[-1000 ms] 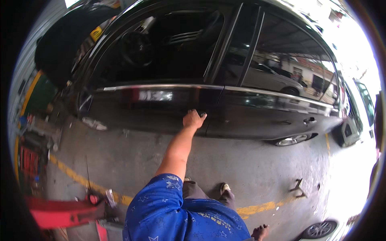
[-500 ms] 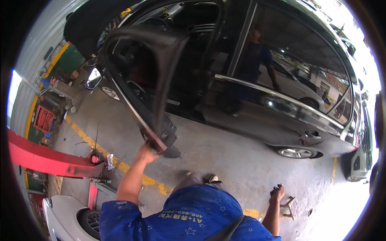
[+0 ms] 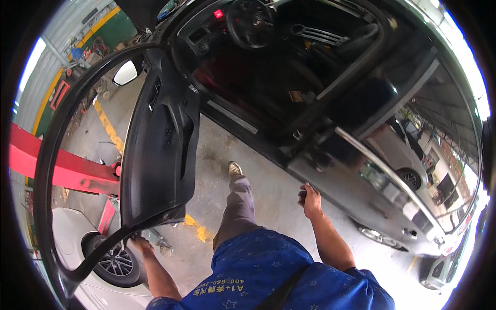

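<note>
The black front door (image 3: 155,155) of a dark car stands swung wide at my left, its inner panel and window frame showing. My left hand (image 3: 140,245) grips the door's rear edge, low in view; its fingertips are partly hidden by the frame. To the right of my body, my right hand (image 3: 310,200) hangs in the air beside the car with curled fingers. Something dark shows at them, too small to name. Ahead lies the open doorway with a steering wheel (image 3: 250,23), a dark seat and a door sill (image 3: 232,116).
A red lift arm (image 3: 67,168) reaches in from the left behind the door. Below it stands a silver car (image 3: 72,232). The closed rear door (image 3: 356,191) runs along the right. Yellow floor lines (image 3: 108,126) cross the grey floor. A side mirror (image 3: 125,73) juts out.
The door has swung open to the left, with my left hand still on its edge. I have stepped closer to the doorway. My right hand has come up and inward.
</note>
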Demonstrator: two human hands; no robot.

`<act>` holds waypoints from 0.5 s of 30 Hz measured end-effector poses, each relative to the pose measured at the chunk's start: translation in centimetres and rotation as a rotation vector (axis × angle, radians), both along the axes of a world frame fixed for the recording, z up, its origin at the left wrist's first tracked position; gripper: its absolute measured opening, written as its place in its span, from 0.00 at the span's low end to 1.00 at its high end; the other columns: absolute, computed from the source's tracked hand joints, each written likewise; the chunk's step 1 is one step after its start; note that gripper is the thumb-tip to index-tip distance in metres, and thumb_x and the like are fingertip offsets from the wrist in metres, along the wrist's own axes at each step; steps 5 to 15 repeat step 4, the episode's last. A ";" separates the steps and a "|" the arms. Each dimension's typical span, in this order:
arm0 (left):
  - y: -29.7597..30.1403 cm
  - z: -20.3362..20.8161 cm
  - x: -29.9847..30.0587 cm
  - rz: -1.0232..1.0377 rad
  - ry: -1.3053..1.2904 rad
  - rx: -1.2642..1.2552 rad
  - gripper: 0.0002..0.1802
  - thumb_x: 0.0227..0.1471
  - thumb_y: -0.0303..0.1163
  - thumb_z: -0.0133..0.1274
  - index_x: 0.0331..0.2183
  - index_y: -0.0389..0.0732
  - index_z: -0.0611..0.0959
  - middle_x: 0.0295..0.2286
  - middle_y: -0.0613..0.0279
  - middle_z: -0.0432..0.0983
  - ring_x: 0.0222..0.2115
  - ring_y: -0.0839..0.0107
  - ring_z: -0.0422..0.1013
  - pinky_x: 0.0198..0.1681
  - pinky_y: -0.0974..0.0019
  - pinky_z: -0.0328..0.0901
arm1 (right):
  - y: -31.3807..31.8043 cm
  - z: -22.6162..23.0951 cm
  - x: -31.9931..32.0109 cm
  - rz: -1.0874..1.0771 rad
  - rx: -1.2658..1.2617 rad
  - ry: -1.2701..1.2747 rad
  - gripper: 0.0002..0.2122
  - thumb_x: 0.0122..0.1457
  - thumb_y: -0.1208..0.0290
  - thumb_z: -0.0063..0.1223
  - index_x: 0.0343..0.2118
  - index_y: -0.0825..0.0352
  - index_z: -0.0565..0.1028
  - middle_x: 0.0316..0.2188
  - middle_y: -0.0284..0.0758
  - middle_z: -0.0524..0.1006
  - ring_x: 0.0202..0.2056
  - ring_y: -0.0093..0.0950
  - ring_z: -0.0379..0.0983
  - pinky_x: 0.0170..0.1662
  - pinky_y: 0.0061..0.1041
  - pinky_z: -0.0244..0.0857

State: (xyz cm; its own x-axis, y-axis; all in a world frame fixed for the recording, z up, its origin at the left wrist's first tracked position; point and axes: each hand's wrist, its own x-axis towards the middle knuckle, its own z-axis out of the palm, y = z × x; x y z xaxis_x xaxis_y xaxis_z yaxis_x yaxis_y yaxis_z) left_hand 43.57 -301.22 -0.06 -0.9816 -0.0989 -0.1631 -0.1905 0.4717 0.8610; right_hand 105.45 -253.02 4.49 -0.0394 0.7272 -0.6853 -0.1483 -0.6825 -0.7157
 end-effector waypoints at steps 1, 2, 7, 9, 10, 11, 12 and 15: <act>-0.2 -0.6 -2.1 0.107 -0.015 0.137 0.23 0.58 0.35 0.53 0.55 0.47 0.76 0.34 0.61 0.80 0.30 0.68 0.73 0.37 0.64 0.68 | 2.9 1.0 -2.3 0.021 0.003 -0.005 0.16 0.68 0.55 0.48 0.39 0.64 0.77 0.24 0.32 0.74 0.21 0.22 0.66 0.25 0.26 0.65; 1.2 -1.6 -2.8 0.180 0.038 0.337 0.25 0.58 0.38 0.54 0.57 0.48 0.74 0.40 0.56 0.79 0.35 0.70 0.73 0.43 0.59 0.67 | 5.9 1.5 -4.5 0.036 0.027 -0.024 0.15 0.68 0.55 0.48 0.38 0.64 0.76 0.23 0.32 0.74 0.21 0.22 0.66 0.25 0.26 0.65; 3.8 -3.1 -5.4 0.303 0.118 0.571 0.28 0.58 0.40 0.56 0.59 0.48 0.72 0.46 0.50 0.79 0.41 0.71 0.73 0.50 0.55 0.67 | 12.5 2.2 -10.0 0.081 0.038 -0.015 0.15 0.69 0.56 0.48 0.37 0.64 0.76 0.23 0.31 0.74 0.21 0.22 0.67 0.25 0.25 0.64; 3.8 -3.1 -5.4 0.303 0.118 0.571 0.28 0.58 0.40 0.56 0.59 0.48 0.72 0.46 0.50 0.79 0.41 0.71 0.73 0.50 0.55 0.67 | 12.5 2.2 -10.0 0.081 0.038 -0.015 0.15 0.69 0.56 0.48 0.37 0.64 0.76 0.23 0.31 0.74 0.21 0.22 0.67 0.25 0.25 0.64; 3.8 -3.1 -5.4 0.303 0.118 0.571 0.28 0.58 0.40 0.56 0.59 0.48 0.72 0.46 0.50 0.79 0.41 0.71 0.73 0.50 0.55 0.67 | 12.5 2.2 -10.0 0.081 0.038 -0.015 0.15 0.69 0.56 0.48 0.37 0.64 0.76 0.23 0.31 0.74 0.21 0.22 0.67 0.25 0.25 0.64; 3.8 -3.1 -5.4 0.303 0.118 0.571 0.28 0.58 0.40 0.56 0.59 0.48 0.72 0.46 0.50 0.79 0.41 0.71 0.73 0.50 0.55 0.67 | 12.5 2.2 -10.0 0.081 0.038 -0.015 0.15 0.69 0.56 0.48 0.37 0.64 0.76 0.23 0.31 0.74 0.21 0.22 0.67 0.25 0.25 0.64; 3.8 -3.1 -5.4 0.303 0.118 0.571 0.28 0.58 0.40 0.56 0.59 0.48 0.72 0.46 0.50 0.79 0.41 0.71 0.73 0.50 0.55 0.67 | 12.5 2.2 -10.0 0.081 0.038 -0.015 0.15 0.69 0.56 0.48 0.37 0.64 0.76 0.23 0.31 0.74 0.21 0.22 0.67 0.25 0.25 0.64; 3.8 -3.1 -5.4 0.303 0.118 0.571 0.28 0.58 0.40 0.56 0.59 0.48 0.72 0.46 0.50 0.79 0.41 0.71 0.73 0.50 0.55 0.67 | 12.5 2.2 -10.0 0.081 0.038 -0.015 0.15 0.69 0.56 0.48 0.37 0.64 0.76 0.23 0.31 0.74 0.21 0.22 0.67 0.25 0.25 0.64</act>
